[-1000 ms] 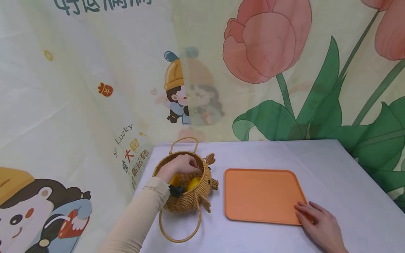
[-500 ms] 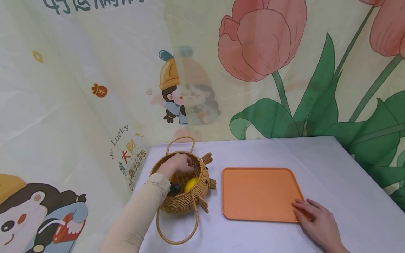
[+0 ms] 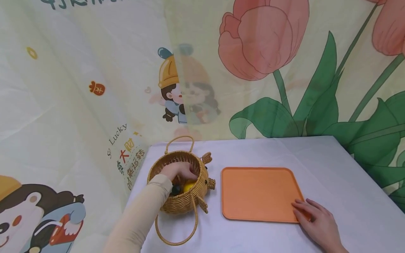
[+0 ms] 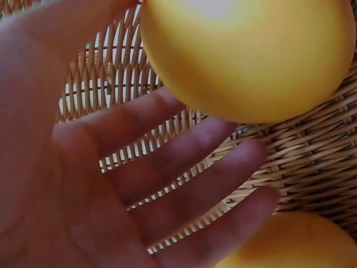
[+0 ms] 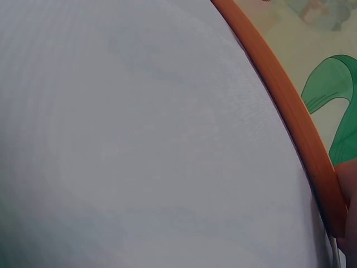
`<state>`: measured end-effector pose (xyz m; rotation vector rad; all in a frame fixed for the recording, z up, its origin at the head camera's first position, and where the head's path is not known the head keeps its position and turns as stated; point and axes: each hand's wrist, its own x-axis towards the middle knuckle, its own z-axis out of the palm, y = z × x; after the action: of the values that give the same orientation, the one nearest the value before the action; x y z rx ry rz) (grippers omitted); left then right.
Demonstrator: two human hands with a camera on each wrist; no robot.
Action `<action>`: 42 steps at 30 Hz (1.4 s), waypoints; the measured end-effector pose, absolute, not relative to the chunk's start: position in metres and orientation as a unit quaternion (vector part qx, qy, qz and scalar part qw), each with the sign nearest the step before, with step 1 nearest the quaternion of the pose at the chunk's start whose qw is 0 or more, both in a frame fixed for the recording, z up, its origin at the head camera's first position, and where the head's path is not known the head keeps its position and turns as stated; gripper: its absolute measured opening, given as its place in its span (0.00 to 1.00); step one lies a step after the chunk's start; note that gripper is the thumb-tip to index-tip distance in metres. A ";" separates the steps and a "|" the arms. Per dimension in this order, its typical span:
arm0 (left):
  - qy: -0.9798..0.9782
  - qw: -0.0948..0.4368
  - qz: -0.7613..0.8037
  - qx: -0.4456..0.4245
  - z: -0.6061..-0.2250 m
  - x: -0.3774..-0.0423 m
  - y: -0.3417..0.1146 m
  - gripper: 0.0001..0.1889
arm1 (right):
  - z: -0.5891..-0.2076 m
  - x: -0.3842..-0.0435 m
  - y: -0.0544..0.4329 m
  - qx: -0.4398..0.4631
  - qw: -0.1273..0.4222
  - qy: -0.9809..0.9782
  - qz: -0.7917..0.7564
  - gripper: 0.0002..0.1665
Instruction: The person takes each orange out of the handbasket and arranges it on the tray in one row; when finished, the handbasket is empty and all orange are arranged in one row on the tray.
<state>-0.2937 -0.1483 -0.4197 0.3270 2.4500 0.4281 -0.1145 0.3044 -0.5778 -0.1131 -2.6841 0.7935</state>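
Yellow balls [image 4: 251, 56]: left wrist shows two beside the left hand [image 4: 100, 190], fingers spread; head, one clearly. Right hand [image 3: 321, 223], fingers slightly parted, touches the tray [image 3: 259, 196]

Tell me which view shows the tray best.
The head view: it shows the tray almost whole, with the right hand over one corner. The right wrist view shows only some rim; the left wrist, none.

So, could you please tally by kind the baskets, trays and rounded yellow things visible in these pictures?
Wicker basket: 1
Orange tray: 1
Rounded yellow things, at least partly visible: 2
Total: 4
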 end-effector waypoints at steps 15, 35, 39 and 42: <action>0.899 0.331 0.273 0.090 -0.440 -0.297 -0.152 0.30 | -0.576 -0.116 0.306 -0.036 0.170 -0.944 0.280 0.17; 0.951 0.200 0.197 0.129 -0.444 -0.303 -0.153 0.44 | -0.575 -0.115 0.305 -0.037 0.171 -0.944 0.280 0.18; 0.949 0.217 0.196 0.119 -0.444 -0.302 -0.153 0.48 | -0.576 -0.114 0.305 -0.039 0.169 -0.944 0.280 0.18; 0.946 0.227 0.201 0.114 -0.445 -0.302 -0.153 0.50 | -0.576 -0.114 0.305 -0.038 0.167 -0.945 0.280 0.18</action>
<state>-0.3021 -0.1530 -0.4455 0.3146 2.6066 0.5549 -0.1144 0.3055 -0.5761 -0.1084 -2.6888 0.7957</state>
